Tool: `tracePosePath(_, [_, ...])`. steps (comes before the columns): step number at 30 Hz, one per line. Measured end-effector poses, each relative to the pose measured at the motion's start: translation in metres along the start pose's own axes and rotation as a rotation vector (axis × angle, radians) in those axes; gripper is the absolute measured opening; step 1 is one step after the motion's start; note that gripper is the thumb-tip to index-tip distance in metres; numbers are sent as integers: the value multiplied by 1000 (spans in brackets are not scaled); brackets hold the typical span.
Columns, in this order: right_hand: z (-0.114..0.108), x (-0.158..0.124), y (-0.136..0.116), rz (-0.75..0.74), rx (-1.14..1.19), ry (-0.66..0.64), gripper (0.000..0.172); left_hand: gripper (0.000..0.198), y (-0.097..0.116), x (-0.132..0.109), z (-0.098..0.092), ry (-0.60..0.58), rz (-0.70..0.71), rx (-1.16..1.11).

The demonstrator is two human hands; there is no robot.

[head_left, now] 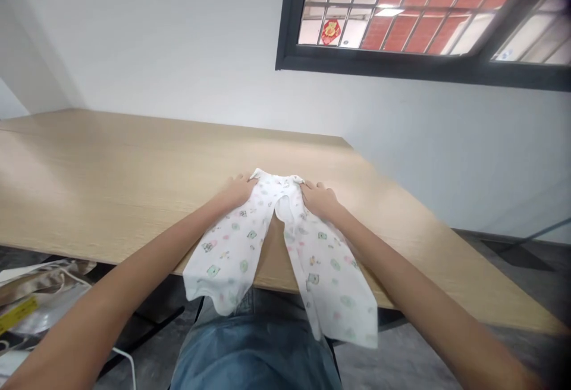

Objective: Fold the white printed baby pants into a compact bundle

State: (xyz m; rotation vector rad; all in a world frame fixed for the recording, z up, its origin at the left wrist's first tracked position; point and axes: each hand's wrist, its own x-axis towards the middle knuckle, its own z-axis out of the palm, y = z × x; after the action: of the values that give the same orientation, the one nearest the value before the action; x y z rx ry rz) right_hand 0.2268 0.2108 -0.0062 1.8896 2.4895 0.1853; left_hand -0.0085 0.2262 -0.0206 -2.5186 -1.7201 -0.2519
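Observation:
A small white baby garment (276, 191), printed with green and pink figures, lies on the table in front of me. Its two long panels spread apart toward my body and hang over the table's front edge. Small round marks like snaps run along the inner edge of the right panel. At the garment's far left corner, my left hand (242, 189) is closed on the cloth. My right hand (319, 198) grips the far right corner the same way. Cloth partly hides both thumbs.
The light wooden table (134, 170) stretches far to the left and narrows at the right. Behind it is a white wall with a dark-framed barred window (392, 66). Plastic-wrapped items (44, 301) and a white cable (129, 360) are at the lower left.

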Motion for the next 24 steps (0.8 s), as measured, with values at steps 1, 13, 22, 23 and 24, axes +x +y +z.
tracePosePath(1, [3,7,4,8,-6,11,38,34,0,7,1,5,-21,1])
tracePosePath(13, [22,30,33,16,119,188,43,37,-4,7,-4,-1,-66,-73])
tracePosePath(22, [-11,10,-71,-661,587,39,41,37,16,-84,-20,-33,160,-110])
tracePosePath(23, [-11,13,-84,-729,569,-54,41,37,19,-91,-19,-35,171,-109])
tracePosePath(24, [-9,20,-94,-750,530,-123,39,36,24,-100,-16,-40,177,-107])
